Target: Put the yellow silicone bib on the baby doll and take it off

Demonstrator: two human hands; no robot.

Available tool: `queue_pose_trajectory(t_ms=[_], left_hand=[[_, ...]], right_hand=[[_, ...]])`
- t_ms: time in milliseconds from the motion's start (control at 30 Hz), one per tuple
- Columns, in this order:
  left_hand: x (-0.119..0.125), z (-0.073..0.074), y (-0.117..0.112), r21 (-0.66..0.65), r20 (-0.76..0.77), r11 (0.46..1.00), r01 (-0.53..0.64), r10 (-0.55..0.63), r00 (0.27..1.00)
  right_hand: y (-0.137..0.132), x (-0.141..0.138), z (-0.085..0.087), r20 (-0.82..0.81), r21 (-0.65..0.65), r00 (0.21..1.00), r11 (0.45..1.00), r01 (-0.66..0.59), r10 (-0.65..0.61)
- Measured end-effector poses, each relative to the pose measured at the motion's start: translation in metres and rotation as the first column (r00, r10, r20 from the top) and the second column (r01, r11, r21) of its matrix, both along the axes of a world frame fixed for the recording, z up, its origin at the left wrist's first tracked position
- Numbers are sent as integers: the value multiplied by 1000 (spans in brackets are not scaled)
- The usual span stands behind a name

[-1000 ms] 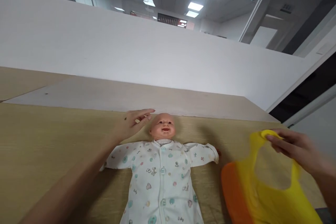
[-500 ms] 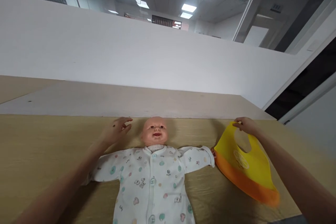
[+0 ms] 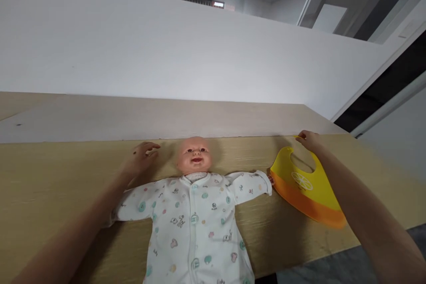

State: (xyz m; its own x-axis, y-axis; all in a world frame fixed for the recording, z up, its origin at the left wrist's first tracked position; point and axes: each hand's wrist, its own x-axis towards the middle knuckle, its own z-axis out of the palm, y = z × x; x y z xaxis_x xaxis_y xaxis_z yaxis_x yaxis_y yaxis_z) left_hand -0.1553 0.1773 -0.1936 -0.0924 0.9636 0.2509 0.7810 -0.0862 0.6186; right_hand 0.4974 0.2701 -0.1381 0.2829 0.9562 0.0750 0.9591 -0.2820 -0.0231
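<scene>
Head view shows the person's left hand [image 3: 141, 157] half open, with fingers lightly curled and holding nothing. To the right of this hand, just beside it, is the head of a baby doll [image 3: 195, 155], which lies on its back in a white printed sleeper [image 3: 193, 226]. The right hand [image 3: 308, 140] sits at the top of a yellow and orange silicone bib [image 3: 301, 182]; its fingers [image 3: 299, 136] bend over the bib's upper end, but I cannot tell if they really grip it. Below this hand, the bib's orange edge lies near the sleeper's cuff. Beyond both hands, the tan table mat [image 3: 49, 186] ends at a pale board [image 3: 133, 120]; the mat runs far to the left of the left hand. Below the right hand, its front edge shows. The right forearm hides part of the bib, and the picture cuts off the doll's legs.
</scene>
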Motion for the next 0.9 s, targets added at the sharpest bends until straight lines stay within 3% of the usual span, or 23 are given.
queue_pose_trajectory(t_ms=[267, 433, 567, 633, 700, 767, 900], left_hand=[[0, 1, -1, 33, -220, 999, 17, -10, 975], [4, 3, -2, 103, -384, 989, 104, -57, 922], [6, 4, -4, -4, -418, 986, 166, -153, 896], [10, 8, -6, -94, -394, 975, 202, -222, 892], [14, 13, -8, -150, -367, 961, 231, -271, 890], [21, 20, -12, -173, -365, 954, 244, -292, 884], [36, 43, -32, -145, -434, 985, 90, -146, 889]], right_hand=[[-1, -19, -2, -46, 34, 989, 989, 142, -140], [-2, -50, -12, -83, 164, 987, 975, 150, -138], [-15, -100, -23, -222, 267, 967, 962, -65, 126], [-29, -131, -20, -354, 215, 899, 958, -188, 256], [-47, -162, -8, -385, 120, 840, 923, -365, 382], [-67, -189, 9, -336, -1, 800, 850, -527, 497], [-113, -222, 40, -500, -101, 585, 627, -772, 639]])
